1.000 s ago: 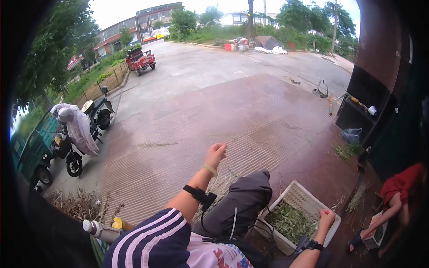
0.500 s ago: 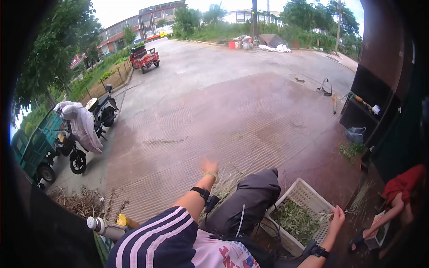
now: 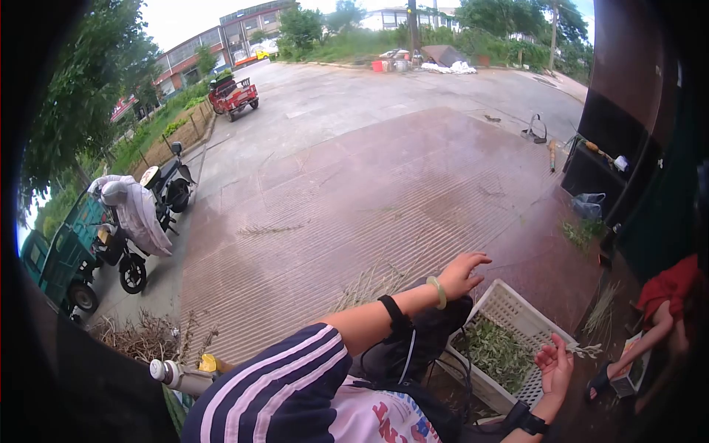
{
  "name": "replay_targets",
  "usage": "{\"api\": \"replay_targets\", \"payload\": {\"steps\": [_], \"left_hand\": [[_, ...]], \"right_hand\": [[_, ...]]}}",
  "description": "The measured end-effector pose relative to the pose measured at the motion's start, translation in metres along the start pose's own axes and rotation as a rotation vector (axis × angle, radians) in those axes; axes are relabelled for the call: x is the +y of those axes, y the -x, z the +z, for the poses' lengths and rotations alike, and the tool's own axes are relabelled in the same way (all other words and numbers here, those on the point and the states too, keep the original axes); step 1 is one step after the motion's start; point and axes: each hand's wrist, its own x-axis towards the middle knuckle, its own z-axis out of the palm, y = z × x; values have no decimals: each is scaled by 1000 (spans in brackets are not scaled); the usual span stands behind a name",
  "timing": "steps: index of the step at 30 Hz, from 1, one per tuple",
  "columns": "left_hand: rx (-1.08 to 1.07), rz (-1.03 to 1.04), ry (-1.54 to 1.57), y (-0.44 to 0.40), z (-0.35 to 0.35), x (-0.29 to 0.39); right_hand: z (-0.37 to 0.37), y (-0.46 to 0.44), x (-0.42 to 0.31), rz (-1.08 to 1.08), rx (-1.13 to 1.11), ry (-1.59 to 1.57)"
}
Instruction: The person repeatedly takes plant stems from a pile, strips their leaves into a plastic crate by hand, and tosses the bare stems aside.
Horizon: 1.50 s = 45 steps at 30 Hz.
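Observation:
My left hand (image 3: 464, 273), a pale bangle at its wrist, reaches out over my dark-clad knee with fingers stretched and nothing visible in them. It is just left of a white plastic crate (image 3: 538, 316) holding picked green leaves (image 3: 496, 356). At the crate's right side, my right hand (image 3: 555, 367) is turned palm up with curled fingers. A pale leafy sprig (image 3: 587, 350) sticks out beside its thumb and forefinger; the exact grip is partly hidden. Thin stripped stalks (image 3: 369, 286) lie on the ground beyond my knee.
Another person's arm (image 3: 641, 347) and red garment show at the right, beside more stalks (image 3: 602, 310). Dried plants (image 3: 140, 336) and a bottle (image 3: 177, 376) are at lower left. A scooter (image 3: 136, 221) and green cart stand left. A plastic bag (image 3: 588, 205) lies right.
My left hand has swung right, from over the ground to near the crate. My right hand has turned palm up, its fingers loosening from a pinch.

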Motion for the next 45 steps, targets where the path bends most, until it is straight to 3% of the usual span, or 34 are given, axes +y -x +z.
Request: {"api": "replay_targets", "payload": {"steps": [2, 4, 6, 10, 14, 18, 19, 23, 26, 33, 37, 41, 45], "left_hand": [[-77, 177, -89, 5, 39, 8], [-247, 172, -49, 16, 70, 20], [-458, -22, 342, 30, 111, 11], [-845, -330, 738, 48, 138, 13], [-812, -404, 646, 52, 135, 8], [-604, -519, 826, 48, 139, -15], [-558, -466, 829, 47, 144, -25], [-479, -538, 933, 44, 154, -37], [-478, -560, 1033, 46, 149, -26], [-563, -524, 937, 47, 147, -29], [-616, -560, 1066, 54, 149, -31], [-616, -635, 966, 47, 123, -9], [-590, -691, 1034, 44, 126, -4]], "right_hand": [[-14, 0, 1, 5, -131, -48], [-24, -5, 4, 2, -161, -63], [-28, -11, 10, -5, -78, -50], [-21, -14, 12, 15, 5, -45], [-27, -24, 14, 99, 16, 19], [-29, -33, 15, 100, 134, 97], [-29, -35, 15, 108, 147, 112], [-35, -45, 27, 80, 150, 222], [-31, -49, 34, 75, 120, 253], [-42, -65, 58, 57, 49, 394], [-10, -47, 43, -2, 175, 453], [-9, -42, 44, -150, 275, 416], [-18, -39, 49, -46, 280, 461]]}}
